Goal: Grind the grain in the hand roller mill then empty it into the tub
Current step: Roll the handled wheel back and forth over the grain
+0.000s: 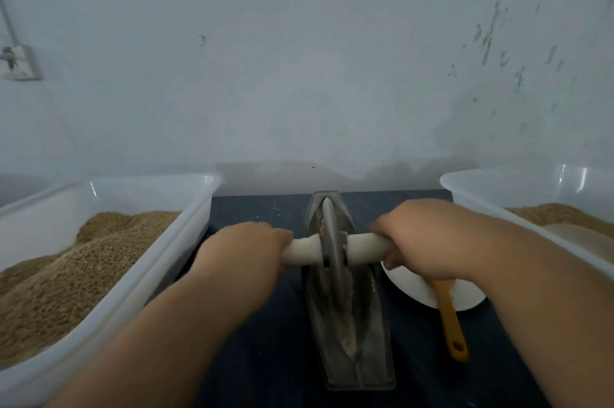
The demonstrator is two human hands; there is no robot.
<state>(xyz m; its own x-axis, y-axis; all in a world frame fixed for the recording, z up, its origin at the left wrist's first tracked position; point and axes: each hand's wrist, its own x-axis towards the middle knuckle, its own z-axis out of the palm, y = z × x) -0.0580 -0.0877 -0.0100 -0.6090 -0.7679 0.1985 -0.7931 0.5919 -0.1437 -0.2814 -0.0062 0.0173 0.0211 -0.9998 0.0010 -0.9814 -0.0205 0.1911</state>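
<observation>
Your left hand (246, 248) and right hand (422, 241) are each curled tight round one end of the white handle (304, 253), knuckles up, fingers wrapped over the top; your right thumb shows beneath the bar. The handle runs crosswise through the middle of the metal wheel (332, 241), so you grip it on either side of the disc, the two hands about level.

The wheel stands upright on its edge in the groove of the boat-shaped metal trough (362, 351), towards the trough's far end. The trough lies lengthwise away from you on the dark blue table (259, 208), between your forearms. A line of brown grain (345, 318) lies along the groove on the near side of the wheel, and a little clings beside the disc near the handle.

Just right of the trough, partly under your right wrist, sits a white plate (415, 288) with an orange-handled tool (452, 324) resting across it, the handle pointing towards you; its working end is hidden by your hand.

On your left a white plastic left tub (166, 268) is heaped with whole grain (66, 274). On your right the right tub (498, 185) holds a lower brown layer (564, 214); whether that is ground or whole cannot be told. Behind everything is a pale wall (299, 58), flecked with marks on the right side.
</observation>
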